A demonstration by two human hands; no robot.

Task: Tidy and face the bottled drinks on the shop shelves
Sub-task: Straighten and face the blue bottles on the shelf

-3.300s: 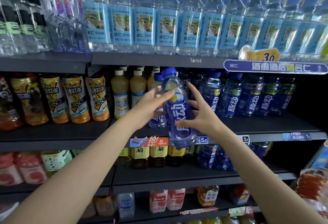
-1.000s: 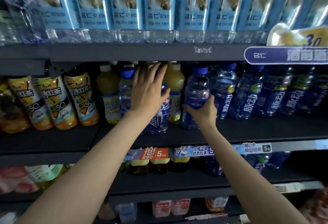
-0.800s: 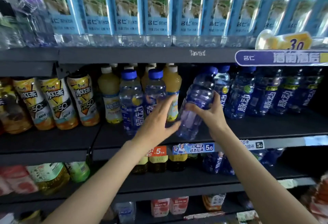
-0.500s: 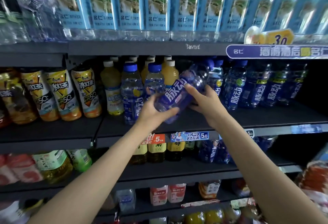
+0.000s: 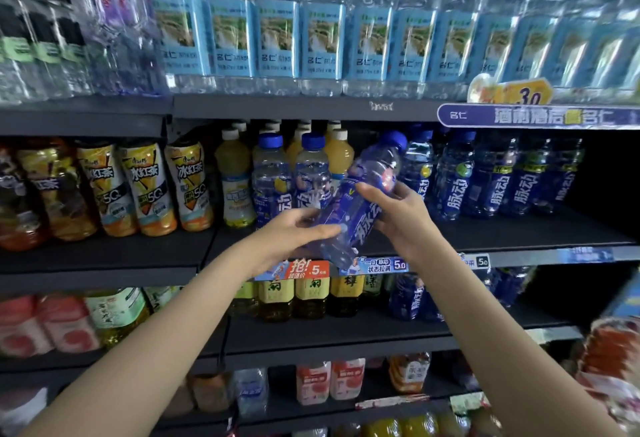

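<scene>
A clear bottle with a dark blue label and blue cap (image 5: 360, 204) is tilted, cap up and to the right, in front of the middle shelf (image 5: 519, 232). My left hand (image 5: 294, 232) holds its lower end, thumb across the base. My right hand (image 5: 398, 215) grips its middle from the right, thumb over the label. Two bottles of the same drink (image 5: 294, 177) stand upright just behind it. A row of the same blue bottles (image 5: 485, 177) fills the shelf to the right.
Water bottles with pale blue labels (image 5: 311, 31) line the top shelf. Iced-tea bottles (image 5: 145, 187) and yellow juice bottles (image 5: 235, 180) stand to the left. Price tags (image 5: 301, 268) run along the shelf edge. Tea bottles (image 5: 311, 298) sit on the shelf below.
My right hand pulled a blue bottle off the shelf, my left hand came off the standing bottles and took its base, and the bottle has turned between both hands.
</scene>
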